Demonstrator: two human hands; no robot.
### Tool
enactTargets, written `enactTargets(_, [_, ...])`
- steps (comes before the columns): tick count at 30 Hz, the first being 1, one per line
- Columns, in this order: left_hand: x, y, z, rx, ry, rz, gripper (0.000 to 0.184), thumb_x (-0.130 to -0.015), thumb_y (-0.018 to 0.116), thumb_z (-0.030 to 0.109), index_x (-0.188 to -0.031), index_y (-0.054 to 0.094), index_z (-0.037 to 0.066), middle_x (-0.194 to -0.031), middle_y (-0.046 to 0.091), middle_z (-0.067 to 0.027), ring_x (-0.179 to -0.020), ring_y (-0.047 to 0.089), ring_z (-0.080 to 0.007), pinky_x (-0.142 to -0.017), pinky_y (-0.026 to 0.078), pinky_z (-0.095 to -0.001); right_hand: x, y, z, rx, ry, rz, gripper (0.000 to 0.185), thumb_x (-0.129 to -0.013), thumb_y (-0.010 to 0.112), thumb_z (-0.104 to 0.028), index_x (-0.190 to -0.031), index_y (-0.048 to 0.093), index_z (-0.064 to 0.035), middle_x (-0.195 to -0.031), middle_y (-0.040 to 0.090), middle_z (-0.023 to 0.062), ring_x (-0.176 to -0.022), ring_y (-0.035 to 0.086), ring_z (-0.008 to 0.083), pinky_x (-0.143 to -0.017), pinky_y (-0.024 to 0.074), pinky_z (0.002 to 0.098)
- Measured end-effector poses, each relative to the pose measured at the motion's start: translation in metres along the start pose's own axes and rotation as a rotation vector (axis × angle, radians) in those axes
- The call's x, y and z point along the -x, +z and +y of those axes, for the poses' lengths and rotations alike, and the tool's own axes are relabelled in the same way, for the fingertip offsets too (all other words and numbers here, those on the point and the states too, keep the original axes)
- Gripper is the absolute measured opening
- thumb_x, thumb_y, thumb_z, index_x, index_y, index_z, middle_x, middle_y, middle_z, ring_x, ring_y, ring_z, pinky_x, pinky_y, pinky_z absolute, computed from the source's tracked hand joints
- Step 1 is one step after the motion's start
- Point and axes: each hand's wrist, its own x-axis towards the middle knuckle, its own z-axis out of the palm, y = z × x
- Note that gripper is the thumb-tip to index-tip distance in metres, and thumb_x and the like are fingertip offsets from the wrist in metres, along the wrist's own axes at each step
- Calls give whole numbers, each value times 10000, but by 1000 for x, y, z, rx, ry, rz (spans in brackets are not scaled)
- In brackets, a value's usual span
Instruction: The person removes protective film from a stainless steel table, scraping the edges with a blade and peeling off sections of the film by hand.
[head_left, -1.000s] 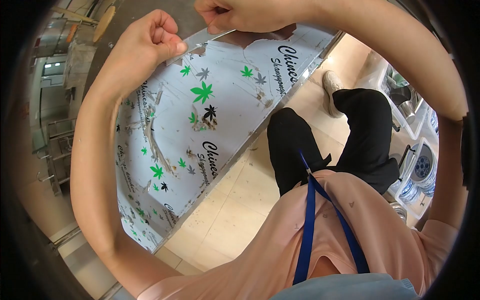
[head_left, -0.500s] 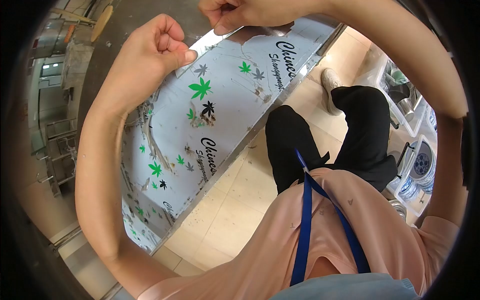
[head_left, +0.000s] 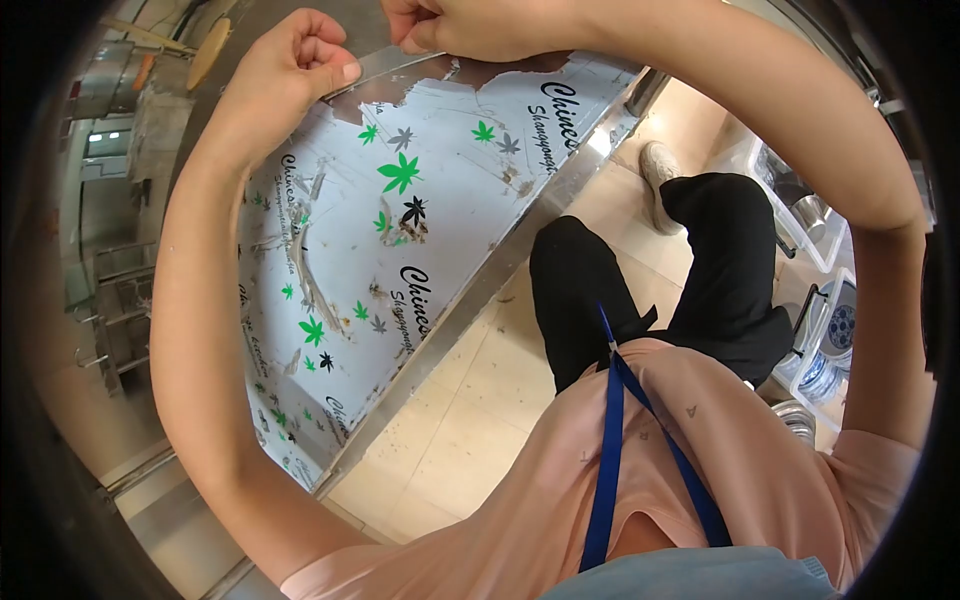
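Observation:
A white printed film (head_left: 450, 210) with green and black leaves and black lettering covers much of the metal surface. Its upper edge is torn, and brownish patches show there. Near that edge, my left hand (head_left: 315, 60) pinches one end of a clear, shiny strip (head_left: 385, 65). My right hand (head_left: 440, 25), partly cut off by the top of the view, is closed at the strip's other end. Loose grey scraps (head_left: 308, 270) and dark debris lie on the film's left half.
A metal edge (head_left: 470, 310) runs diagonally beside the tiled floor (head_left: 450, 440). Clear bins (head_left: 825, 350) with patterned bowls and metal ware stand at the right. My black-trousered legs (head_left: 590, 290) are beside the edge. A wire rack (head_left: 115, 310) is at the left.
Both hands first moved slightly right and down, then back up and left with the strip. More of the torn upper edge and brownish patch shows now.

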Motion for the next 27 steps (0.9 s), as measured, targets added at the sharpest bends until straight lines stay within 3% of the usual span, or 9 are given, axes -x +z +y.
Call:
enactTargets(6, [13,9,11,26,20,-68,216,-802,653,61,-966,519,17,-786,562,6,-714,513,-68,-671,420,-210,16,-4,-3,-76,-93,-37,71,-690,590,-39,-720,645,-5,-704,628,193,-699,621,350,-642,495,388])
enactTargets(12, [20,13,18,5,-9,-42,212,-801,649,59,-957,511,13,-752,570,1,-691,520,-61,-640,415,-202,15,-10,-4,-81,-47,-93,68,-701,606,-36,-745,646,-3,-710,630,189,-710,625,335,-640,487,382])
enactTargets(16, [13,18,16,114,87,30,194,-812,638,68,-943,507,10,-756,585,-13,-675,528,-57,-608,418,-211,11,-26,-2,-59,111,-99,70,-744,617,-60,-752,625,8,-690,631,175,-694,625,306,-639,486,378])
enactTargets(20, [10,23,27,75,11,24,148,-843,617,78,-914,488,57,-759,543,29,-677,485,-45,-608,398,-201,16,-33,-4,-50,159,-145,78,-750,595,-57,-710,606,8,-680,626,179,-663,619,310,-615,487,375])
enactTargets(23, [7,21,31,37,-32,-42,151,-838,619,77,-910,486,64,-751,534,39,-672,482,-42,-597,392,-201,21,-48,-34,-100,355,-258,77,-741,579,-48,-687,602,1,-674,621,185,-648,614,320,-605,487,374])
enactTargets(25, [7,19,33,-17,-32,-109,156,-833,623,75,-906,485,67,-745,528,45,-671,481,-41,-597,388,-198,24,-47,-35,-82,343,-270,73,-730,573,-42,-675,600,-2,-671,618,188,-645,612,325,-602,487,374])
enactTargets(27, [8,21,36,-12,-12,-137,166,-826,632,72,-900,483,69,-741,526,47,-669,479,-38,-599,385,-196,31,-37,-21,-34,160,-189,67,-717,571,-38,-666,598,-3,-668,615,190,-648,611,328,-602,487,376])
